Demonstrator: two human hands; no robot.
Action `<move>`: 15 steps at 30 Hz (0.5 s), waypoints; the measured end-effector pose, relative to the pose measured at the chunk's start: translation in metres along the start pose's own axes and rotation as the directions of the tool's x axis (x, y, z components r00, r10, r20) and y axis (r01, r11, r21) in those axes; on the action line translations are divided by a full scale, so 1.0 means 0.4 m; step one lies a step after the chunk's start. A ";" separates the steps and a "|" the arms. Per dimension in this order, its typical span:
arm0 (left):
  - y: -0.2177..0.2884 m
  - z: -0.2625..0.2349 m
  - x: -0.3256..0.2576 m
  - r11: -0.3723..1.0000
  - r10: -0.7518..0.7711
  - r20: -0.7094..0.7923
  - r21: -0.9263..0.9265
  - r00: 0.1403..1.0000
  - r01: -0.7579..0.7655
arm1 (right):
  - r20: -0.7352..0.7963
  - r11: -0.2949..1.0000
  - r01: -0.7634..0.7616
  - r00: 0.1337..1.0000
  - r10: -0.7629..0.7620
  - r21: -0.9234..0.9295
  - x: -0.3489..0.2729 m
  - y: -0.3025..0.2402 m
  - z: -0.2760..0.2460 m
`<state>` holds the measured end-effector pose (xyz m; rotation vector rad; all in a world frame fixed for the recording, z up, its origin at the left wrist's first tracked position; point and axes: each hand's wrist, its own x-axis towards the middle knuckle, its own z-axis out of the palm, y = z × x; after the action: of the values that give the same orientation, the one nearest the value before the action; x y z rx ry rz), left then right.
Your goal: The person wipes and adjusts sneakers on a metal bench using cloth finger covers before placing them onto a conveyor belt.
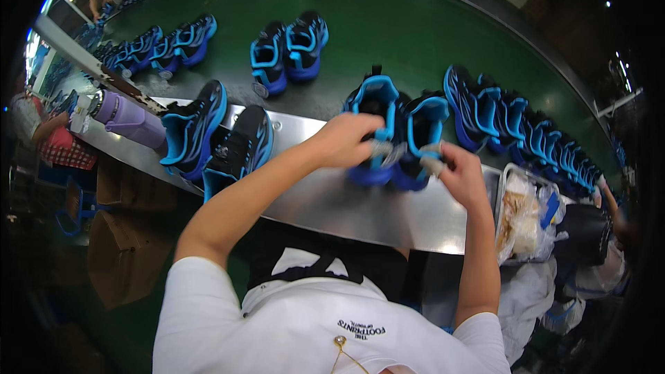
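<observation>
At the near edge of the steel bench [332, 208], both hands are on a pair of black-and-blue sneakers! The left hand [344, 140] is curled tight around the heel collar of the left sneaker [372, 114], fingers wrapped over the bright blue rim, with pale tape on the fingertips. The right hand [460, 174] is pinching the heel of the right sneaker [422, 131], its taped thumb and forefinger closed on the blue edge, the other fingers folded in. Both shoes stand side by side, touching, heels toward the person, straddling the line where the steel bench meets the green conveyor belt [388, 21].

Over toward the bench's left end, a second pair of black-and-blue sneakers [215, 138] lies tilted at the near edge, just beside a lilac drinking bottle [128, 119] lying on its side. At the right end sits a clear plastic tray of wrapped bits [521, 218]. Out on the belt, another pair [289, 52] stands alone, and a long row of matching sneakers [526, 131] crowds the right side.
</observation>
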<state>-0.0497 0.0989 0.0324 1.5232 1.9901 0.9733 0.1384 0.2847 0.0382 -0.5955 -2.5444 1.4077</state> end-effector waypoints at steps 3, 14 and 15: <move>0.031 0.054 -0.202 0.996 0.090 0.043 0.017 0.995 -0.090 | 0.096 0.998 0.002 0.995 0.003 -0.058 -0.169 -0.064 0.053; 0.042 0.064 -0.232 0.951 0.147 -0.502 0.310 0.852 0.019 | -0.183 0.806 0.287 0.883 -0.432 -0.518 -0.121 -0.101 0.077; 0.019 0.077 -0.212 0.950 0.153 -0.506 0.313 0.849 0.015 | -0.167 0.766 0.324 0.859 -0.484 -0.555 -0.099 -0.075 0.091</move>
<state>0.0016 0.0269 0.0127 1.6205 2.5872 1.2661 0.1543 0.2256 0.0456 -0.2545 -2.5645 0.4441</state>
